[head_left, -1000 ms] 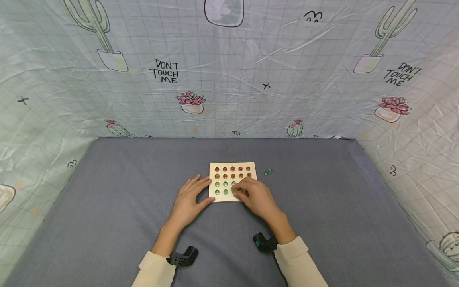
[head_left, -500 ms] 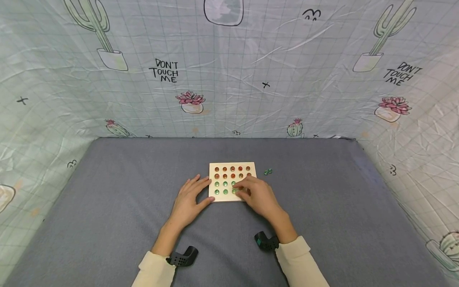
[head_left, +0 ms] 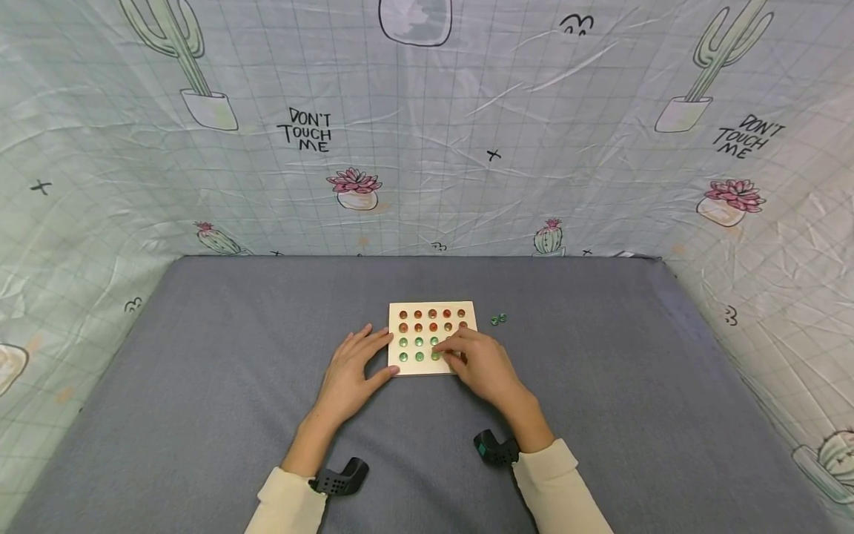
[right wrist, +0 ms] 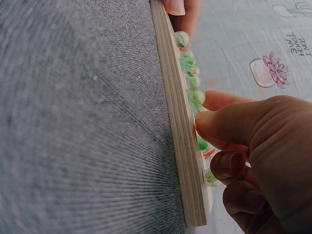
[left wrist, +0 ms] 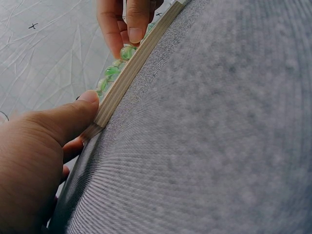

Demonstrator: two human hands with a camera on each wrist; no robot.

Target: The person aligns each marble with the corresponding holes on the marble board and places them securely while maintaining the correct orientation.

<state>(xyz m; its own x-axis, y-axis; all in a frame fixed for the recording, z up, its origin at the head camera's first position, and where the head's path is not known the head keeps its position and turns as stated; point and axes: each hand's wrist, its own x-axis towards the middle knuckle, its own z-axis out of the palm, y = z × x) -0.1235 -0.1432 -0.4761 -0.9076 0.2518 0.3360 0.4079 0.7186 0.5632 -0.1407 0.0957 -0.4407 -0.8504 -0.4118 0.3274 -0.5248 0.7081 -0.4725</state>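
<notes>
A pale wooden board (head_left: 410,370) lies on the grey cloth, with rows of round glass marbles in its hollows. Red-brown marbles (head_left: 418,327) fill the two far rows; green marbles (head_left: 419,357) stand in the near rows, partly hidden by my right hand. My left hand (head_left: 350,382) rests at the board's left edge, thumb at the near corner and fingers along the side. Over the near right part is my right hand (head_left: 490,371). Its index fingertip is at a green marble (right wrist: 196,95), while the thumb (right wrist: 207,124) sits apart from that marble, by the board's edge.
Two loose green marbles (head_left: 498,320) lie just right of the board's far corner. Grey cloth (head_left: 600,386) covers the table around it. A printed cactus curtain (head_left: 427,133) hangs behind and at both sides. Each wrist carries a black camera mount (head_left: 343,478).
My right hand has shifted slightly right, its thumb drawing back from the green marble in the near row, which now shows more fully. The left hand stays put.
</notes>
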